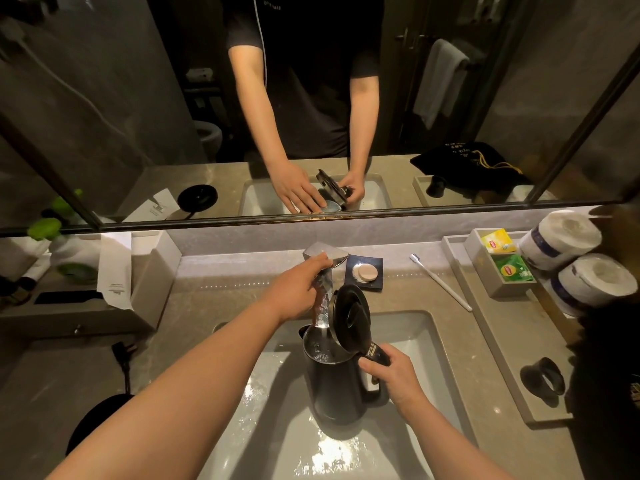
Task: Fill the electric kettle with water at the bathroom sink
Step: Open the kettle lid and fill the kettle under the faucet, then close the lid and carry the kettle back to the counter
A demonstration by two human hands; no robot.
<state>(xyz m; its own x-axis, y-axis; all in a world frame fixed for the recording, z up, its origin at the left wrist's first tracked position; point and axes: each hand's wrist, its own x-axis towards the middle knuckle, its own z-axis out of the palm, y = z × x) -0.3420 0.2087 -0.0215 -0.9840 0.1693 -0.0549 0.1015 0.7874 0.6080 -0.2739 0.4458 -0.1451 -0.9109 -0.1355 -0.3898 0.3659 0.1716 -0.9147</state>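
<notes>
Filling underway: right hand (398, 374) clenched round the handle of the kettle (337, 389), holding it upright inside the sink (429, 344) with the lid (350, 315) flipped open so the faucet (323, 292) stream lands in the mouth. Left hand (298, 289) grips the faucet lever, likely ready to shut off. Water visible inside; level unclear.

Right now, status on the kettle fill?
Left hand on tap; right hand gripping kettle handle. Lid open, water running in. Kettle in sink, nothing blocking.
</notes>
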